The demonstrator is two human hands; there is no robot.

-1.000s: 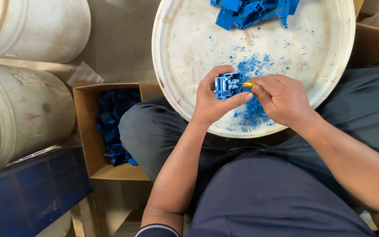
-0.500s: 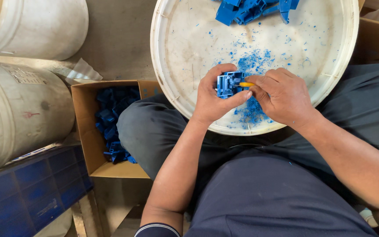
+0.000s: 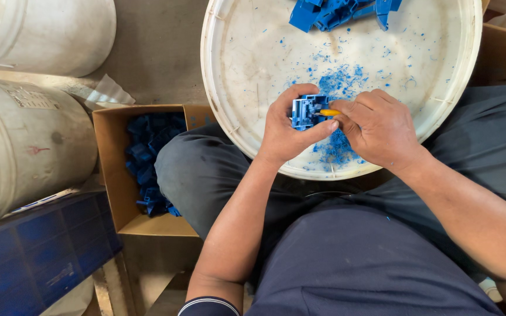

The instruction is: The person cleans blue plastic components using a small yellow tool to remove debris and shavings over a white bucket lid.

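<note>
My left hand (image 3: 288,131) grips a small blue plastic part (image 3: 306,111) over a round white lid (image 3: 235,70) that rests on my lap. My right hand (image 3: 379,126) is closed on a small tool with a yellow handle (image 3: 329,112), whose tip touches the blue part. Blue plastic shavings (image 3: 338,82) lie scattered on the lid under and beyond my hands. A pile of more blue plastic parts (image 3: 341,11) sits at the lid's far edge.
An open cardboard box (image 3: 109,169) to my left holds several blue parts (image 3: 150,158). White plastic drums (image 3: 24,140) stand at the far left. A blue panel (image 3: 36,246) lies at the lower left. Another cardboard box (image 3: 505,52) is at the right.
The view has shifted slightly. Both hands stay together on the blue part over the lid, with only small movements.
</note>
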